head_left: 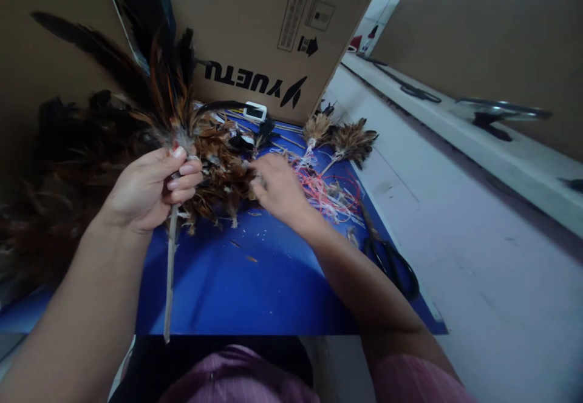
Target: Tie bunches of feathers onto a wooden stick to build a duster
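Observation:
My left hand [159, 184] is wrapped round the stick [171, 257] of a feather duster. Long dark feathers [150, 57] and orange-brown ones fan upward above my thumb, and the bare end of the stick points down past the table edge. My right hand [276, 187] is at the right side of a pile of loose brown feathers [218, 148], its fingers curled together at the pile. Whatever lies between those fingertips is too small and blurred to make out.
Tangled pink and white strings [325, 193] lie right of my right hand, with black-handled scissors [392, 263] nearer me. Two small feather bunches [353, 139] and a white digital device [254, 111] sit farther back. A large cardboard box [246, 33] stands behind the blue table [237, 294].

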### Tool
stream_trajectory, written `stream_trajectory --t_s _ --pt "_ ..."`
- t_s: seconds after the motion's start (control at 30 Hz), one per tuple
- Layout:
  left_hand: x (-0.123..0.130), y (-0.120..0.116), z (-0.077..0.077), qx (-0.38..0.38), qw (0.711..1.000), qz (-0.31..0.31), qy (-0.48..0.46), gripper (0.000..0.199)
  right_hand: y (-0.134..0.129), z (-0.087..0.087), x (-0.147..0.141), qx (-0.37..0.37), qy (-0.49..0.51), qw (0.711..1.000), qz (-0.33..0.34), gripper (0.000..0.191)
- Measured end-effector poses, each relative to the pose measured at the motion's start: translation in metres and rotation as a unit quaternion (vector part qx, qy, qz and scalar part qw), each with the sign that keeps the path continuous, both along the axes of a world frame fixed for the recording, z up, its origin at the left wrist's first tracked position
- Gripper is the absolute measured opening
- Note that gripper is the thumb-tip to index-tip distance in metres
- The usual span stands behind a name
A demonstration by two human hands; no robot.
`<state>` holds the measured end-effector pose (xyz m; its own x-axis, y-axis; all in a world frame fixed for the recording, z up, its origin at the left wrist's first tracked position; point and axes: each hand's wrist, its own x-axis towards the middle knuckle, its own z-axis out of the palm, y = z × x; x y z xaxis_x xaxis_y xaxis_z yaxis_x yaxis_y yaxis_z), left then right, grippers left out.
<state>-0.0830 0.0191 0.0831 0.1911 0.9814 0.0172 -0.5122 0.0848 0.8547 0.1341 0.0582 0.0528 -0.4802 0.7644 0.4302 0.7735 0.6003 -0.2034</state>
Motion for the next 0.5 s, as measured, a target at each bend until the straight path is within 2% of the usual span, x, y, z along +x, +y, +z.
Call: stream_trajectory --t_s 0.1,0.2,0.27,0.37,0.5 --pt "0.0 0.001 -0.001 0.0 1.0 0.002 0.007 0.02 0.003 -0.007 -0.035 -0.034 -0.066 0.996 0.058 0.03" --pt "0.0 0.002 -0.001 0.002 1.0 0.002 0.013 0.021 0.018 -0.023 -0.063 -0.077 -0.1 0.988 0.086 0.038" --pt "-0.001 0.002 -0.001 0.004 1.0 0.006 0.013 0.021 0.03 -0.032 -0.075 -0.108 -0.111 0.984 0.09 0.032" --pt "-0.003 0.002 0.0 0.002 1.0 0.006 0.007 0.02 0.042 -0.037 -0.076 -0.139 -0.082 0.984 0.08 0.023" --pt "-0.003 0.001 0.001 0.0 1.0 0.007 -0.001 0.021 0.045 -0.029 -0.057 -0.166 0.034 0.982 0.082 0.019"
